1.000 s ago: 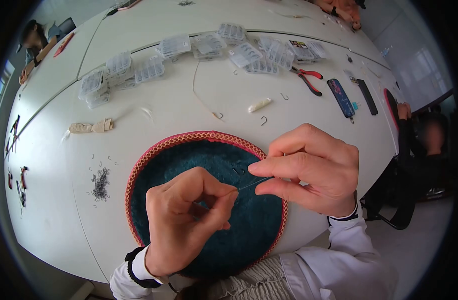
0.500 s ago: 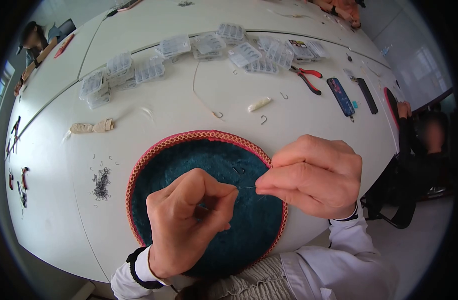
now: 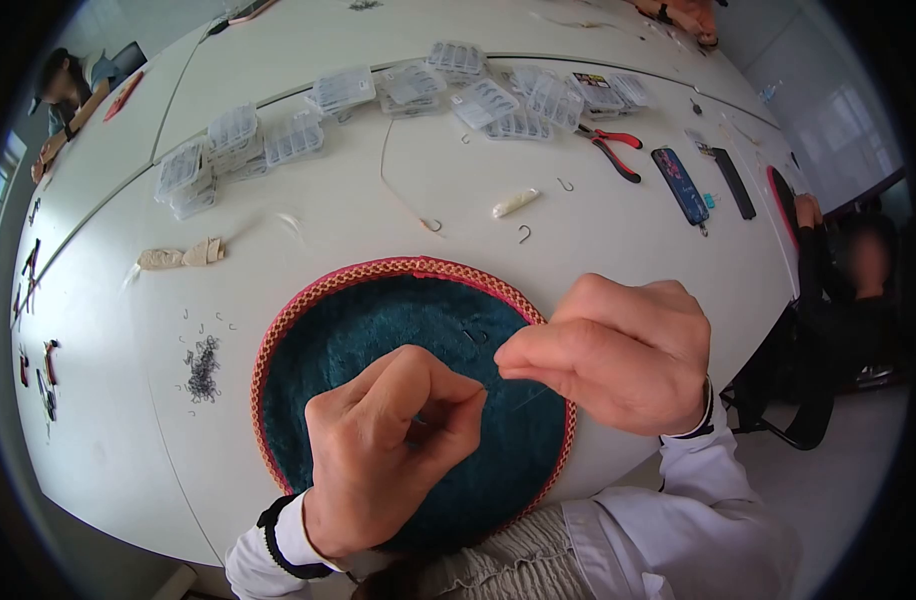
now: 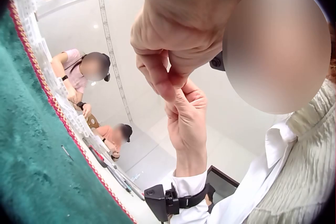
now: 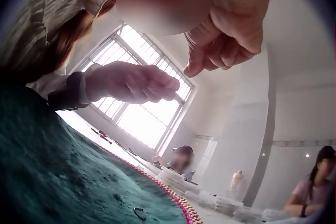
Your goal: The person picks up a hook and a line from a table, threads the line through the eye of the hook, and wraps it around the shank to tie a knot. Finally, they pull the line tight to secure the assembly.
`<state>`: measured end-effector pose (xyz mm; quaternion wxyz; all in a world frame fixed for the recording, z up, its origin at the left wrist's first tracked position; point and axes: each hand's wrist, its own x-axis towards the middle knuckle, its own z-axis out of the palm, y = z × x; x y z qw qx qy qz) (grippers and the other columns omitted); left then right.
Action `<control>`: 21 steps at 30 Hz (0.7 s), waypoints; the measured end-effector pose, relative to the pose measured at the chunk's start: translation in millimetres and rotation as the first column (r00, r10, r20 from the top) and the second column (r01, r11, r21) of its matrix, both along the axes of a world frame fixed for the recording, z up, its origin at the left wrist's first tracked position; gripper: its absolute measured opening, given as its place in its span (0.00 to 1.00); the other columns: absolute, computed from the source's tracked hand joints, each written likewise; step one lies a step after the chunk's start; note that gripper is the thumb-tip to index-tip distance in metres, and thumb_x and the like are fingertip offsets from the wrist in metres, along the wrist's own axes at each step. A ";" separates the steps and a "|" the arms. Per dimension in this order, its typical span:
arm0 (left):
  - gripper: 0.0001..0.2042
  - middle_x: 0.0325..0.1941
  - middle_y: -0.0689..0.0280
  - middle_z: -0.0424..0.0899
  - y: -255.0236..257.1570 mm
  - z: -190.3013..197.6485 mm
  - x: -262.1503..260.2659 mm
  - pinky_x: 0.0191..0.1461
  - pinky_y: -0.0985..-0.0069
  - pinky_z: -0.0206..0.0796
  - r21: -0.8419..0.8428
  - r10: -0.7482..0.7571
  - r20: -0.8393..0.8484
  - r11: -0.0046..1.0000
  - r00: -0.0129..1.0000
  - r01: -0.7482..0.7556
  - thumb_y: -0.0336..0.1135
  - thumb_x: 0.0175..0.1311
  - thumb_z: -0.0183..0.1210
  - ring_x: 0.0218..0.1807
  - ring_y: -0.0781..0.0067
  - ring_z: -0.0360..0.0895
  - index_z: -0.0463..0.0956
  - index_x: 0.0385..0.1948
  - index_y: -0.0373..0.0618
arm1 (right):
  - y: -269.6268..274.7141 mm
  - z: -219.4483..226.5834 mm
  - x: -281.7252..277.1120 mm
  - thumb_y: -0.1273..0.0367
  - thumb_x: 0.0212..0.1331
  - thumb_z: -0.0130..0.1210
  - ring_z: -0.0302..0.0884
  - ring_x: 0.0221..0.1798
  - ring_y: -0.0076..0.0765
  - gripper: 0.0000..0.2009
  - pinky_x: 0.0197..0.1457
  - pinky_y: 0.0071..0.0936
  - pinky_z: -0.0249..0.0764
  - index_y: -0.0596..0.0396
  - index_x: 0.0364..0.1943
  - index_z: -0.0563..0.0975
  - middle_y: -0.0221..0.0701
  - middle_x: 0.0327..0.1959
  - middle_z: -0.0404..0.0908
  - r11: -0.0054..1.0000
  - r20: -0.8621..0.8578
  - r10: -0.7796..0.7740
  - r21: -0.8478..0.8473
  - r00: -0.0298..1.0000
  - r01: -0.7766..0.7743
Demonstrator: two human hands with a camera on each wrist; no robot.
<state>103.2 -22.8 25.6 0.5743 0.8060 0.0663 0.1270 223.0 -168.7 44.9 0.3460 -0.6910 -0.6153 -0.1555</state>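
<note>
Over a round dark-teal plush mat [image 3: 308,350] with a braided red-and-tan rim, both hands meet closely. My left hand [image 3: 393,450] pinches with thumb and forefinger at the near side; whatever lies between those tips is hidden. Just right of it, my right hand [image 3: 618,355] has its thumb and fingers pressed together. A thin pale line [image 3: 528,403] trails below the right fingertips. Two small dark fish hooks [image 3: 475,337] lie on the mat beyond the hands. In the right wrist view, one hook [image 5: 139,213] shows near the rim.
Left of the mat sits a heap of small hooks [image 3: 203,370]. Beyond it lie a wrapped bundle [image 3: 181,253], a white roll [image 3: 516,203], loose hooks [image 3: 524,234] and red-handled pliers [image 3: 615,155]. Clear plastic boxes [image 3: 340,90] line the back; a phone [image 3: 681,187] lies right. Other people sit around.
My right fingers, spread apart a second ago, closed on the thin line stretched from my left fingertips. Both hands now stand nearer each other, the left slightly lower and further right.
</note>
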 end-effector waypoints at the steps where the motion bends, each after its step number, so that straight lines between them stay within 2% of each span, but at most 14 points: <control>1: 0.08 0.20 0.65 0.74 0.0 0.0 0.3 0.23 0.85 0.67 0.001 0.000 0.000 1.000 1.000 0.000 0.17 0.43 0.60 0.21 0.81 0.73 0.69 0.20 0.36 | -0.5 0.2 -0.4 0.75 0.31 0.61 0.63 0.16 0.20 0.10 0.14 0.17 0.58 0.57 0.23 0.74 0.25 0.18 0.62 1.000 0.000 0.000 0.001 1.000 0.000; 3: 0.08 0.20 0.64 0.75 0.2 -0.8 1.1 0.23 0.85 0.68 -0.007 0.008 0.019 1.000 1.000 -0.008 0.16 0.44 0.60 0.21 0.82 0.74 0.69 0.20 0.36 | -2.2 1.0 -2.0 0.74 0.31 0.60 0.62 0.14 0.20 0.10 0.13 0.17 0.57 0.57 0.24 0.75 0.25 0.17 0.61 0.998 0.086 -0.042 -0.038 0.995 0.046; 7: 0.07 0.20 0.65 0.75 1.1 -1.8 1.1 0.22 0.85 0.69 -0.061 0.019 -0.010 0.998 1.000 -0.020 0.16 0.44 0.59 0.21 0.81 0.74 0.69 0.20 0.37 | -4.0 11.1 -4.7 0.75 0.33 0.61 0.63 0.14 0.20 0.10 0.13 0.17 0.57 0.56 0.25 0.75 0.24 0.16 0.63 0.990 0.112 -0.067 -0.117 0.991 0.080; 9: 0.07 0.20 0.66 0.76 1.3 -0.7 1.1 0.21 0.85 0.69 -0.145 0.028 -0.041 0.989 0.999 -0.034 0.17 0.45 0.59 0.22 0.81 0.75 0.69 0.20 0.37 | -0.3 11.4 -6.9 0.77 0.37 0.62 0.64 0.13 0.21 0.09 0.14 0.17 0.58 0.55 0.25 0.74 0.25 0.16 0.68 0.990 -0.020 -0.139 0.030 0.990 0.139; 10: 0.07 0.20 0.66 0.76 1.4 -0.8 1.0 0.21 0.85 0.69 -0.145 0.030 -0.040 0.989 0.999 -0.035 0.17 0.45 0.59 0.22 0.81 0.75 0.69 0.20 0.37 | -0.9 12.0 -8.5 0.77 0.37 0.62 0.64 0.13 0.21 0.09 0.14 0.17 0.58 0.55 0.25 0.74 0.25 0.16 0.68 0.990 -0.019 -0.137 0.031 0.990 0.138; 12: 0.06 0.20 0.67 0.76 1.7 -1.6 0.8 0.20 0.85 0.69 -0.168 0.054 -0.037 0.984 0.998 -0.059 0.18 0.46 0.59 0.22 0.82 0.75 0.70 0.20 0.37 | -2.3 13.1 -11.4 0.78 0.40 0.62 0.67 0.14 0.22 0.09 0.15 0.19 0.60 0.55 0.25 0.73 0.27 0.18 0.73 0.992 -0.336 -0.110 0.019 0.935 0.124; 16: 0.06 0.21 0.67 0.77 1.9 -3.1 0.8 0.20 0.85 0.69 -0.123 0.061 0.006 0.991 0.998 -0.060 0.18 0.46 0.59 0.22 0.83 0.75 0.70 0.20 0.38 | -0.8 10.9 -9.2 0.77 0.41 0.62 0.68 0.14 0.23 0.08 0.16 0.19 0.61 0.55 0.25 0.73 0.27 0.18 0.74 0.998 -0.348 -0.055 -0.024 0.936 0.049; 18: 0.06 0.21 0.68 0.77 1.9 -2.2 0.4 0.21 0.85 0.69 -0.144 0.064 -0.002 0.988 0.998 -0.064 0.19 0.46 0.60 0.22 0.83 0.75 0.71 0.20 0.38 | 0.6 8.8 -7.6 0.77 0.40 0.61 0.68 0.14 0.24 0.08 0.16 0.20 0.61 0.54 0.24 0.73 0.25 0.16 0.73 0.999 -0.279 0.002 -0.041 0.960 -0.014; 21: 0.06 0.21 0.68 0.77 1.2 -2.0 -0.1 0.22 0.85 0.70 -0.151 0.078 -0.004 0.985 0.997 -0.078 0.19 0.46 0.61 0.23 0.83 0.75 0.71 0.21 0.38 | 1.7 7.3 -7.9 0.77 0.38 0.61 0.67 0.13 0.24 0.09 0.15 0.19 0.61 0.53 0.24 0.73 0.24 0.14 0.71 0.999 -0.260 -0.002 -0.040 0.966 -0.009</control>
